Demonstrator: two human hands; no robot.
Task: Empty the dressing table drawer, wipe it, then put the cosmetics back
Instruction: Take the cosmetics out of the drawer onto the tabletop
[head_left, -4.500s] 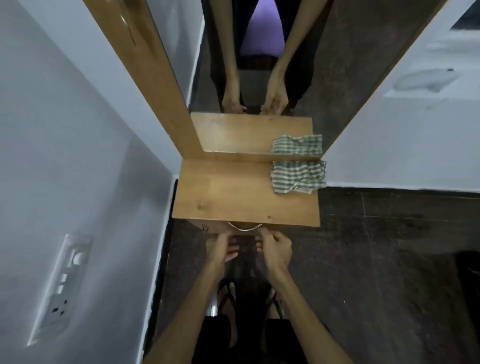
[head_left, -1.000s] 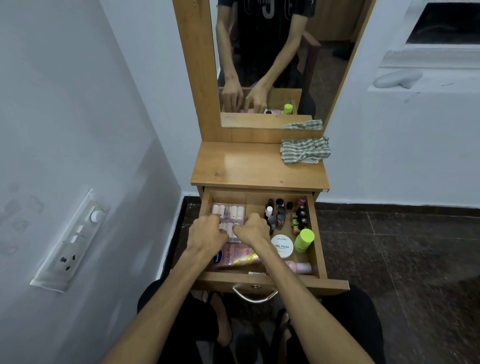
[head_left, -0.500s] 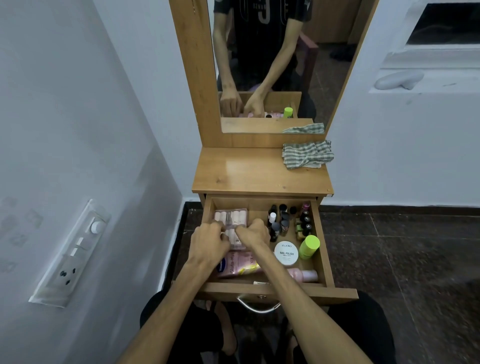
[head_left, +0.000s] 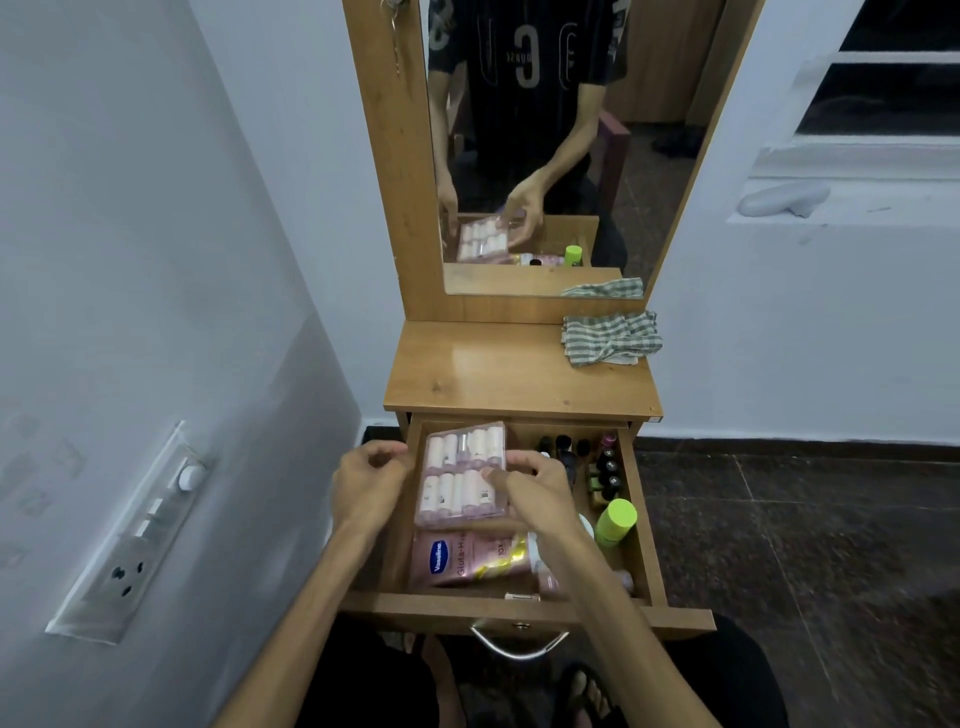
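Note:
The wooden drawer of the dressing table stands pulled out. Both hands hold a clear plastic case of small pink bottles, tilted and raised above the drawer's left side. My left hand grips its left edge, my right hand its right edge. Below it lies a pink Vaseline lotion tube. A bottle with a lime-green cap and several small dark nail polish bottles stand on the drawer's right side.
A green-and-white checked cloth lies at the back right of the wooden tabletop. A mirror rises behind it. A white wall with a switch panel is close on the left. Dark tiled floor lies to the right.
Since the drawer was shut, it has been pulled out. In the last second both hands closed on the clear case and lifted it up out of the drawer.

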